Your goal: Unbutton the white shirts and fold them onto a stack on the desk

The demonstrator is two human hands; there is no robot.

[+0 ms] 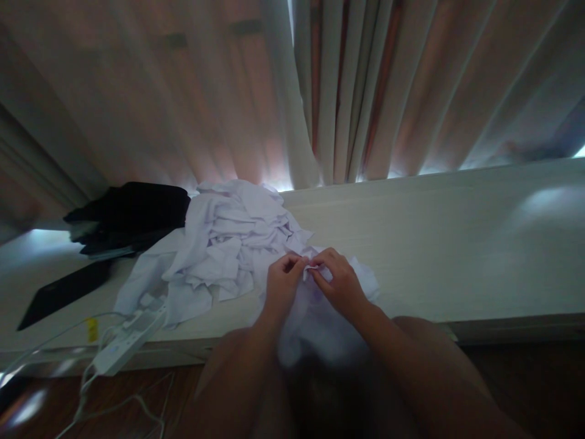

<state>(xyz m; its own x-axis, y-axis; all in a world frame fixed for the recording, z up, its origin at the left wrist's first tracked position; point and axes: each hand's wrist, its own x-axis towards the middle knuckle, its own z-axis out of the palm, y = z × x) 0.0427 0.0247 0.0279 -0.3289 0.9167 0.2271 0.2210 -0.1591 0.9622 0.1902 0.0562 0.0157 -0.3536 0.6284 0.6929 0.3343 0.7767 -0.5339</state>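
My left hand [284,281] and my right hand [337,281] meet at the front of the ledge, both closed. Between them they pinch the edge of a white cloth garment [315,323], which hangs down over my lap. Its exact kind cannot be made out. The fingertips of the two hands nearly touch at a small folded bit of the fabric. Just beyond my left hand lies a loose heap of white garments [228,231], crumpled on the ledge. Part of the held garment spreads out behind my right hand.
A pale ledge [434,244] runs across under drawn curtains [338,91]. At the left stand a stack of black folded clothes [141,210] and a flat dark object [66,291]. A white power strip [130,341] with cables sits at the front edge.
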